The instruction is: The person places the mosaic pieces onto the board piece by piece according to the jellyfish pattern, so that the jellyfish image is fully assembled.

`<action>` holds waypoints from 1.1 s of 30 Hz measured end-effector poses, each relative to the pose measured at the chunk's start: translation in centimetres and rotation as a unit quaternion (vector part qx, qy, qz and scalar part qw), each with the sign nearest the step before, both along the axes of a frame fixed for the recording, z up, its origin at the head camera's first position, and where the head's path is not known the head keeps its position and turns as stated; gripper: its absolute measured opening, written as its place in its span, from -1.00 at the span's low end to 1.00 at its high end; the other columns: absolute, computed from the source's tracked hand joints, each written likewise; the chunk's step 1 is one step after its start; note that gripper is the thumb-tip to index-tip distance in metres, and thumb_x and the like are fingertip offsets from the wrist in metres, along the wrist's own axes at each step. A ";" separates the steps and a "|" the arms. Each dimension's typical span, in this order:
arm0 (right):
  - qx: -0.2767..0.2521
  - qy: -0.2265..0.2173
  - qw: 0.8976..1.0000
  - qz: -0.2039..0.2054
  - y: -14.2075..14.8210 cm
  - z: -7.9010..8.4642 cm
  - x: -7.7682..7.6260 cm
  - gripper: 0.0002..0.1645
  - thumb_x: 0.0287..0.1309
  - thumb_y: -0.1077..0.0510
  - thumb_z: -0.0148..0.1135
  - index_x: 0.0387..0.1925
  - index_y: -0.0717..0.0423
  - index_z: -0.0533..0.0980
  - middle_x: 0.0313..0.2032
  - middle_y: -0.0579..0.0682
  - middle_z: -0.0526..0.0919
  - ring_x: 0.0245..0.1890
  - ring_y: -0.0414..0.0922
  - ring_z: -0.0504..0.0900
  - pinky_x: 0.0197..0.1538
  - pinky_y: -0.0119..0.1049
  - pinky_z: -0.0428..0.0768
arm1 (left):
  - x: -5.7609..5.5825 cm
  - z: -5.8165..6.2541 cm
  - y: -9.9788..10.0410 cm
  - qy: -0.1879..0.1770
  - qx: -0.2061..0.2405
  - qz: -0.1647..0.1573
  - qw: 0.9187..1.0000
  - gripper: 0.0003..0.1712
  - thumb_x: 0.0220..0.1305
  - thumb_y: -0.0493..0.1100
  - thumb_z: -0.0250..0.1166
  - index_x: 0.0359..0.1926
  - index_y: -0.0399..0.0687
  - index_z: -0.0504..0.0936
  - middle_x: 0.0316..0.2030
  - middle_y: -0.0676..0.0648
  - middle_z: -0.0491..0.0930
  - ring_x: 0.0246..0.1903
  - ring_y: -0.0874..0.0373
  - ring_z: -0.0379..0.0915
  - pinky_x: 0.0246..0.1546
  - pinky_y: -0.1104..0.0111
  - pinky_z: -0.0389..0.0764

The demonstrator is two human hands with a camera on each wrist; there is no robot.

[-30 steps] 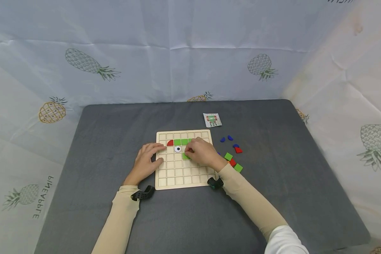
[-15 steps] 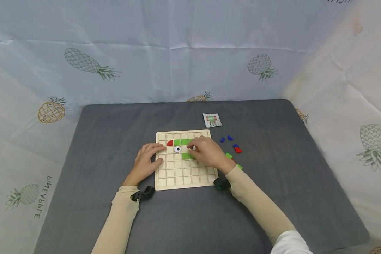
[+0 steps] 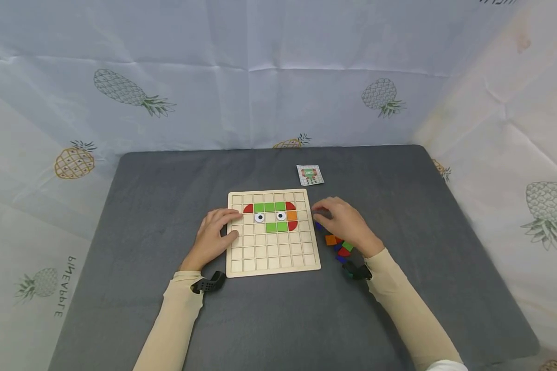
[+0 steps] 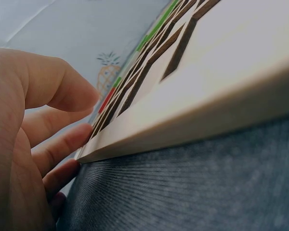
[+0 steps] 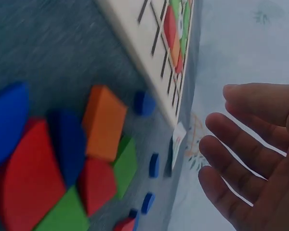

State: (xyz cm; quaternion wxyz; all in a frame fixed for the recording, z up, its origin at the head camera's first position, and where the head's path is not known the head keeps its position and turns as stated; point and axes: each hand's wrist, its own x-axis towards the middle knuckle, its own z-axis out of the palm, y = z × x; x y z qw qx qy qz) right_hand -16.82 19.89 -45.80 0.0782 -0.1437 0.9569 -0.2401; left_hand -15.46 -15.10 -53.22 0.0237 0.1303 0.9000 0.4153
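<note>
A pale wooden grid board [image 3: 248,255] lies on the table. In it sit a row of green squares [image 3: 269,207], two white eye discs [image 3: 280,216], an orange square [image 3: 291,216] and red quarter-rounds [image 3: 248,208], with two more green squares below. My left hand [image 3: 210,239] rests at the board's left edge, thumb and fingers spread; the left wrist view shows fingertips at the rim. Just right of the board, my right hand [image 3: 343,219] hovers with nothing in its loosely bent fingers. Close by it lie loose pieces, including an orange square [image 5: 103,122], a red piece [image 5: 33,178] and a green one [image 5: 125,166].
A small picture card [image 3: 310,175] of a coloured figure on a grid lies behind the board. Small blue half-rounds [image 5: 148,203] lie farther back on the right. The dark grey tabletop [image 3: 176,180] meets a pineapple-print cloth [image 3: 204,108] behind.
My right hand has left the board and moved right, over the loose pieces. A second eye disc, earlier in its fingers, now sits in the grid. My left hand stays put.
</note>
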 end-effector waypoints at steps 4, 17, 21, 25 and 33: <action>0.019 -0.007 1.000 -0.010 1.4 -0.4 0.4 -0.65 0.35 0.08 0.29 0.11 0.08 0.63 0.07 0.07 0.69 0.07 0.03 0.62 0.11 0.02 0.63 | 0.0 0.0 0.0 -0.005 -0.003 0.001 1.000 -0.51 0.30 -0.17 0.27 0.26 0.04 0.61 0.31 -0.05 0.47 0.39 -0.04 0.16 0.39 -0.12 0.11; 0.088 -0.046 0.995 -0.014 2.8 -1.3 1.3 -0.62 0.33 0.09 0.30 0.14 0.07 0.61 0.12 0.10 0.67 0.09 0.07 0.63 0.09 0.09 0.63 | 0.0 0.3 0.1 -0.014 -0.004 0.002 1.000 -0.50 0.30 -0.17 0.27 0.27 0.04 0.61 0.32 -0.04 0.46 0.39 -0.05 0.15 0.37 -0.14 0.13; 0.120 -0.046 0.992 -0.014 2.7 -1.5 1.6 -0.59 0.33 0.05 0.30 0.16 0.06 0.60 0.09 0.08 0.66 0.03 0.04 0.63 0.01 0.03 0.65 | 0.0 0.2 0.1 -0.014 -0.007 0.003 1.000 -0.50 0.29 -0.17 0.27 0.27 0.03 0.61 0.32 -0.05 0.46 0.39 -0.05 0.15 0.36 -0.15 0.13; 0.143 -0.036 0.989 -0.026 2.4 -1.6 2.0 -0.59 0.31 0.05 0.31 0.14 0.06 0.61 0.02 0.08 0.65 -0.05 0.02 0.60 -0.08 -0.02 0.66 | 0.0 0.2 0.1 -0.013 -0.007 0.000 1.000 -0.50 0.30 -0.17 0.27 0.27 0.03 0.61 0.33 -0.05 0.45 0.39 -0.06 0.15 0.36 -0.16 0.13; 0.145 -0.035 0.987 -0.053 1.6 -1.9 2.3 -0.56 0.30 0.12 0.31 0.17 0.19 0.59 -0.02 0.14 0.61 -0.15 0.00 0.53 -0.17 -0.08 0.64 | -0.1 0.2 0.1 -0.011 -0.005 0.000 1.000 -0.50 0.30 -0.17 0.26 0.27 0.02 0.61 0.33 -0.06 0.46 0.41 -0.05 0.16 0.42 -0.11 0.09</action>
